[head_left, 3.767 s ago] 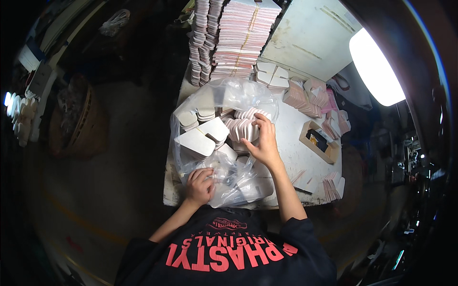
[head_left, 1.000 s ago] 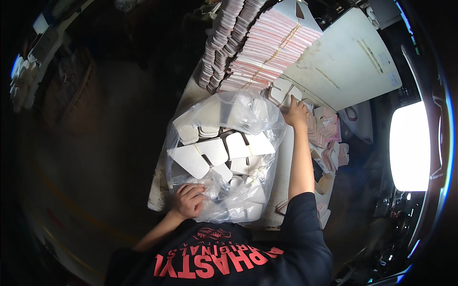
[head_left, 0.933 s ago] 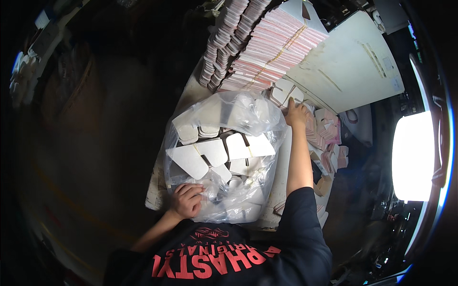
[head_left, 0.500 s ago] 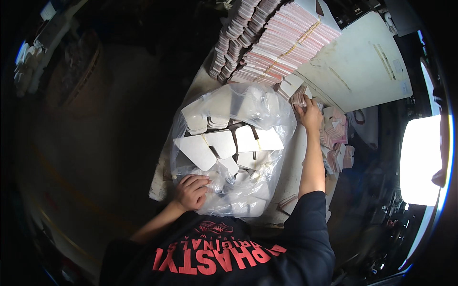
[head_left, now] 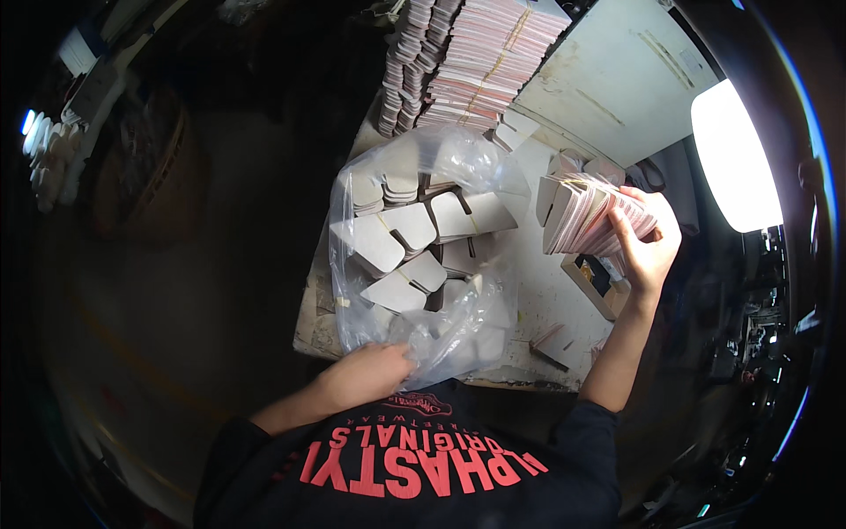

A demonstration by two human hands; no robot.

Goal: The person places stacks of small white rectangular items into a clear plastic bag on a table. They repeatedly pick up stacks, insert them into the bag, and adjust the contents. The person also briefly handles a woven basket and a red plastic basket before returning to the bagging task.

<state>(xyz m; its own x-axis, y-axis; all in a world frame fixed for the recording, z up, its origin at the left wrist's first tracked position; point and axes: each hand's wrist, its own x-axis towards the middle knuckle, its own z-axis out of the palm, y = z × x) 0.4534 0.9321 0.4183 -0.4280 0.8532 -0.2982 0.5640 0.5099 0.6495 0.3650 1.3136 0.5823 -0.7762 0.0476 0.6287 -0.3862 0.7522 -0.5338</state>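
Our right hand [head_left: 648, 251] grips a fanned stack of flat cartons [head_left: 586, 216]; the clear bag [head_left: 423, 256] lies to its left, its mouth pinched by our left hand [head_left: 370, 375].

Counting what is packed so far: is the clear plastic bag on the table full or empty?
Partly full. The clear plastic bag holds several bundles of flat white card pieces, and the left hand grips its near edge.
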